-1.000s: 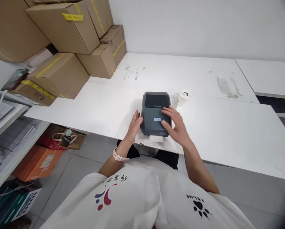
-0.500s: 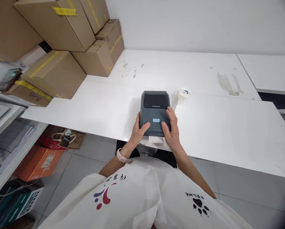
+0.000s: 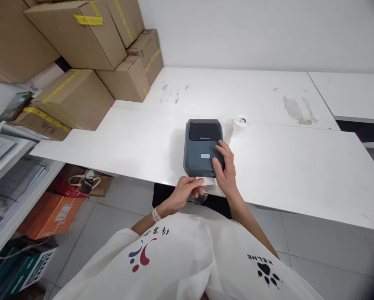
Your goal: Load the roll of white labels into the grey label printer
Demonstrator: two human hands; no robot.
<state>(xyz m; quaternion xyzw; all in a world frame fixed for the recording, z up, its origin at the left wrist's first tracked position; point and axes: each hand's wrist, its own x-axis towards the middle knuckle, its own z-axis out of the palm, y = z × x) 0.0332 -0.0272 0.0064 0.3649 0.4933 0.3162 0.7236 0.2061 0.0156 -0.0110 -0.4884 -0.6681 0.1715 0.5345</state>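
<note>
A dark grey label printer (image 3: pixel 197 148) stands on the white table close to its front edge. White label paper (image 3: pixel 209 181) sticks out from its front. My left hand (image 3: pixel 187 189) is closed on the left edge of this paper, thumb on top and fingers underneath. On the printer's front right corner, my right hand (image 3: pixel 227 168) grips the case, thumb on the top and fingers along the right side. Behind the printer to the right, a roll of white labels (image 3: pixel 238 122) stands, its strip running toward the printer's back.
Cardboard boxes (image 3: pixel 77 98) with yellow tape are stacked at the table's left end, a phone (image 3: pixel 16 105) resting beside them. The white table (image 3: pixel 293 166) meets a wall at the back. Below left are shelves with papers (image 3: pixel 18 179) and an orange box (image 3: pixel 52 214).
My left hand has left the printer's left side and moved down to the paper at its front, taking hold of it. My right hand has stayed on the printer.
</note>
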